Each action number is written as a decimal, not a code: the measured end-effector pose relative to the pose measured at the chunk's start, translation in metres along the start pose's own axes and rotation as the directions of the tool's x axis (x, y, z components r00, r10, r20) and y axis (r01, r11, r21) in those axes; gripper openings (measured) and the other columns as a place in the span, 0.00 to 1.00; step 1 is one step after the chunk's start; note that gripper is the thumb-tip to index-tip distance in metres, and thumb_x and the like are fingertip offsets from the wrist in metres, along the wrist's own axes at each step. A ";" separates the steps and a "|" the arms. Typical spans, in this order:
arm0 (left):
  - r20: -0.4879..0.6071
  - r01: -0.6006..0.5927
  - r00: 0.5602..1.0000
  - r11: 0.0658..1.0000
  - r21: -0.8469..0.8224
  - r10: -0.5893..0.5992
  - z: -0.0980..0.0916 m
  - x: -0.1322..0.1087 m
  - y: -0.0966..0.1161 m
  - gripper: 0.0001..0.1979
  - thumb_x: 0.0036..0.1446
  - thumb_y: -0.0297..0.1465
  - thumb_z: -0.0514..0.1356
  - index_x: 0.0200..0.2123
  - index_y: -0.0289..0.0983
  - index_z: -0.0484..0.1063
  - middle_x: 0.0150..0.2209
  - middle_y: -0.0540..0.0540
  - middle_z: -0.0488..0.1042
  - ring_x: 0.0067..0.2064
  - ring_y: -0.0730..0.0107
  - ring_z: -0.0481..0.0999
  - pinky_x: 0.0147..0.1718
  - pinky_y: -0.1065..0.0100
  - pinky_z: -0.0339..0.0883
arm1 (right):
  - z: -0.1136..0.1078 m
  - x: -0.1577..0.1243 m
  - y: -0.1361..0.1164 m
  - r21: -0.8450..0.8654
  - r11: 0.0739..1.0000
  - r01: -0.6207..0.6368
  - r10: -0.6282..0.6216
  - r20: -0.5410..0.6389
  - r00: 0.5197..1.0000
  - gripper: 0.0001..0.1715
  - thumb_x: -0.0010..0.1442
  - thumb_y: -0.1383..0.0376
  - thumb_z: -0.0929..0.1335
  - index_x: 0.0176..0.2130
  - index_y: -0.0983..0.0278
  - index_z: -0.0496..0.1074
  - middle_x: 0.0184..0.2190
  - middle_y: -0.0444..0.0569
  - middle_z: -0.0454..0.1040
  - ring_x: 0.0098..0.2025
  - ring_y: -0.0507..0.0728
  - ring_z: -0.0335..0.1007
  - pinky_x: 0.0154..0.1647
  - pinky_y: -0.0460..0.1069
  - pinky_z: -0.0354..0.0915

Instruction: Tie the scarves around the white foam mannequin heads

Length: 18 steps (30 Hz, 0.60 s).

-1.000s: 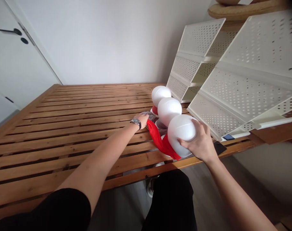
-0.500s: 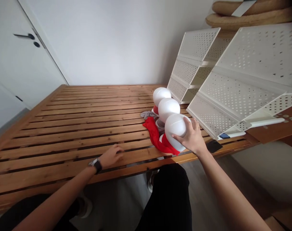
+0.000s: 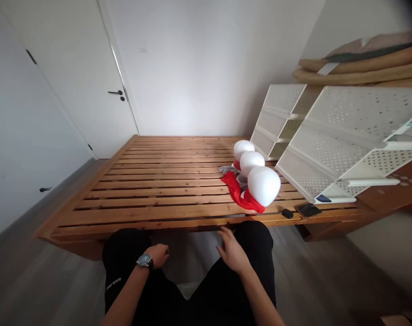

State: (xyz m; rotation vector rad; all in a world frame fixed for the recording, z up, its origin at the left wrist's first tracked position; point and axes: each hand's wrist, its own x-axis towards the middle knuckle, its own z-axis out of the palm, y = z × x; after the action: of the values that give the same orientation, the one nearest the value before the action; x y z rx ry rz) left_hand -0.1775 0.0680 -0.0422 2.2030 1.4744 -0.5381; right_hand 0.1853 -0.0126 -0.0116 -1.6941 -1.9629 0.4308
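My right hand [image 3: 232,251] hovers or rests by my right knee, below the front edge of the slatted wooden bed base [image 3: 151,216]; its fingers are apart and hold nothing. Over my left thigh, my left hand [image 3: 158,256] has its fingers curled in, with nothing visible in them and a watch [image 3: 145,260] on the wrist. Three smooth white head-shaped forms stand in a row on the slats: a near one [image 3: 264,185], a middle one [image 3: 251,163] and a far one [image 3: 244,148]. Red cloth [image 3: 238,192] lies around the near form's base, and grey cloth [image 3: 226,169] beside the middle one.
White perforated racks [image 3: 331,131] stand to the right of the forms. A black mouse-like object [image 3: 287,213] and a dark flat phone-like object [image 3: 308,209] lie at the front right edge. Folded padded bedding [image 3: 358,72] is stacked behind the racks. A white door [image 3: 90,90] is at the left.
My right hand has let go of the near white form and drawn back to my knee. My left hand has moved from above the slats to my thigh. The view has shifted left.
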 end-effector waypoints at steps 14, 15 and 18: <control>0.038 0.004 0.999 1.000 -0.024 -0.003 0.024 0.024 -0.004 0.18 0.63 0.39 0.56 0.50 0.43 0.82 0.54 0.41 0.81 0.57 0.52 0.79 0.53 0.57 0.72 | 0.038 0.031 0.022 -0.201 0.978 -0.057 0.150 0.489 0.859 0.20 0.68 0.58 0.64 0.52 0.61 0.79 0.49 0.54 0.81 0.53 0.60 0.77 0.52 0.50 0.66; 0.050 0.003 0.999 1.000 -0.017 -0.002 0.026 0.025 -0.004 0.18 0.62 0.39 0.57 0.49 0.44 0.82 0.53 0.41 0.81 0.56 0.53 0.79 0.53 0.58 0.72 | 0.040 0.030 0.023 -0.193 0.979 -0.062 0.151 0.495 0.856 0.20 0.67 0.58 0.65 0.51 0.60 0.80 0.49 0.53 0.81 0.52 0.60 0.77 0.52 0.49 0.66; 0.067 -0.005 0.998 1.000 0.009 0.005 0.028 0.026 -0.002 0.17 0.61 0.39 0.58 0.47 0.43 0.83 0.52 0.40 0.81 0.55 0.52 0.80 0.53 0.58 0.72 | 0.043 0.028 0.024 -0.185 0.980 -0.071 0.157 0.504 0.849 0.18 0.66 0.58 0.66 0.49 0.58 0.81 0.48 0.52 0.82 0.51 0.60 0.78 0.50 0.49 0.67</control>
State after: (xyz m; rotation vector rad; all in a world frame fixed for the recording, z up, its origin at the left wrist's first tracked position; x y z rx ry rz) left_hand -0.1721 0.0726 -0.0795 2.1733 1.4345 -0.6113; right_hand 0.1780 0.0226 -0.0549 -1.9545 -2.3262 0.8737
